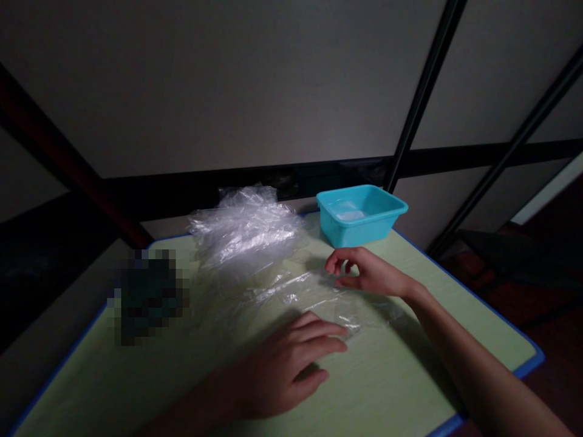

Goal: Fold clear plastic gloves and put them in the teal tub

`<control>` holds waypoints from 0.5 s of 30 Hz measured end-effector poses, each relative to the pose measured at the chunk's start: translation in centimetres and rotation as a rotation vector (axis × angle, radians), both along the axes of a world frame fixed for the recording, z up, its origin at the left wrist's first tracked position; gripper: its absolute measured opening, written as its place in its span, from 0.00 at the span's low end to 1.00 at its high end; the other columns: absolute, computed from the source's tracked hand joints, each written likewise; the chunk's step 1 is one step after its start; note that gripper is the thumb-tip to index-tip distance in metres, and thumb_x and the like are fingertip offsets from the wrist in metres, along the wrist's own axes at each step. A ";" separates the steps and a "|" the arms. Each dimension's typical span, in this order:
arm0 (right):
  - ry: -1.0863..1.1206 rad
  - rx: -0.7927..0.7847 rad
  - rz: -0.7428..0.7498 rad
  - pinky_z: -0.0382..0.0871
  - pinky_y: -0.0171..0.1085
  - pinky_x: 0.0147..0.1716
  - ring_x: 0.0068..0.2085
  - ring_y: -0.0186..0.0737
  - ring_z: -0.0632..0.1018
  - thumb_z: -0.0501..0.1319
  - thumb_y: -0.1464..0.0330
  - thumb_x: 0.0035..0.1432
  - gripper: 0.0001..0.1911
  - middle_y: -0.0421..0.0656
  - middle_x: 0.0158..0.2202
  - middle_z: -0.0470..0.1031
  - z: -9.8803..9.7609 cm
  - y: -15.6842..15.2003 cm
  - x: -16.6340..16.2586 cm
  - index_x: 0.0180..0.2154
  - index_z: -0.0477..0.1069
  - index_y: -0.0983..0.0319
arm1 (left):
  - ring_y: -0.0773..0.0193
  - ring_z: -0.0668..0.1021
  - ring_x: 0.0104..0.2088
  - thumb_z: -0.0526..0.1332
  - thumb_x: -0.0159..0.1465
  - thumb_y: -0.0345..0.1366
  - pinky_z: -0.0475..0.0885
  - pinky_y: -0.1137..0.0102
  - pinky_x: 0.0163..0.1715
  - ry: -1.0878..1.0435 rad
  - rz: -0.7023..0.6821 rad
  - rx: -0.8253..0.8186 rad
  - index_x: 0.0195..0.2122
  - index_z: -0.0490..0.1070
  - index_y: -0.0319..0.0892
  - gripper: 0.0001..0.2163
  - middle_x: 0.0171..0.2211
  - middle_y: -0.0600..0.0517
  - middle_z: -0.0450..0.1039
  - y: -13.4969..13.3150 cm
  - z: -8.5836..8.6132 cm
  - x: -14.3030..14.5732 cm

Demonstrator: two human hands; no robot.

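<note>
A clear plastic bag [296,291] lies flat across the middle of the table, between my two hands. My left hand [296,364] is over its near edge, fingers stretched out and apart, with nothing in them. Above the bag's far right part is my right hand [364,271], its fingers curled and a gap showing between thumb and fingertips. Whether the fingertips touch the film is hard to tell. Behind the flat bag rises a crumpled heap of clear plastic bags [250,227].
A turquoise plastic basin [359,221] stands at the table's back right, with something whitish inside. On the left is a dark, pixelated object [150,297]. The light green table [387,388] has a blue edge, and pale panels [255,85] stand behind it.
</note>
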State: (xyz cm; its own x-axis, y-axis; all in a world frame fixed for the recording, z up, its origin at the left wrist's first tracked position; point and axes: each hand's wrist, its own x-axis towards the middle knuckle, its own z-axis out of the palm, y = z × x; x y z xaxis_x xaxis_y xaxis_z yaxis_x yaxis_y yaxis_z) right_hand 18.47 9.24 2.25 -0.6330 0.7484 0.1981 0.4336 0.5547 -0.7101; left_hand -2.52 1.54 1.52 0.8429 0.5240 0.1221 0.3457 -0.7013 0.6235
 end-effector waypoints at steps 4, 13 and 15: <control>0.058 -0.258 0.105 0.63 0.30 0.24 0.25 0.29 0.69 0.55 0.73 0.54 0.01 0.38 0.26 0.66 -0.1 -0.1 0.2 0.30 0.64 0.65 | 0.60 0.66 0.47 0.57 0.57 0.26 0.61 0.64 0.49 0.074 -0.055 0.015 0.54 0.59 0.49 0.24 0.53 0.55 0.64 -0.3 -0.1 0.0; -0.013 -0.366 0.189 0.64 0.31 0.25 0.25 0.30 0.70 0.52 0.74 0.55 0.05 0.37 0.24 0.65 -1.3 0.3 0.3 0.28 0.63 0.65 | 0.61 0.65 0.51 0.57 0.58 0.29 0.58 0.66 0.53 0.085 -0.106 0.051 0.53 0.60 0.44 0.20 0.55 0.52 0.61 -0.5 0.0 0.2; 0.033 -0.235 0.068 0.65 0.32 0.26 0.27 0.31 0.70 0.52 0.74 0.55 0.04 0.39 0.26 0.67 -1.1 0.3 0.1 0.30 0.64 0.65 | 0.62 0.66 0.51 0.55 0.59 0.29 0.59 0.66 0.52 0.016 0.028 0.073 0.51 0.62 0.43 0.18 0.52 0.50 0.64 0.2 -0.7 -0.2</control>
